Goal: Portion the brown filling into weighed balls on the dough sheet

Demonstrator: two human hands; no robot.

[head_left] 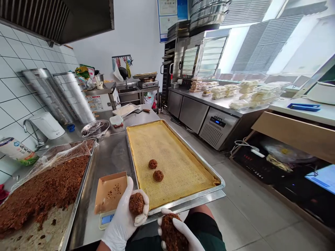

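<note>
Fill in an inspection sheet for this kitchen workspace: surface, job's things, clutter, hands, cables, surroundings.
Surface: steel table, bare between the trays.
Job's things: two balls on the lined tray; brown mix in the left tray; box on the scale.
Clutter: sieve, small tub, white jug.
Hands: left hand cups a ball; right hand grips a lump; both gloved.
Cables: white cable on the floor.
Surroundings: counter with stacked food boxes; oven cabinet.

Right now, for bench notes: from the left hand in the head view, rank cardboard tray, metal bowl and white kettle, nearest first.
1. Cardboard tray, just beside the left hand.
2. Metal bowl, mid-counter behind.
3. White kettle, far left wall.
</note>
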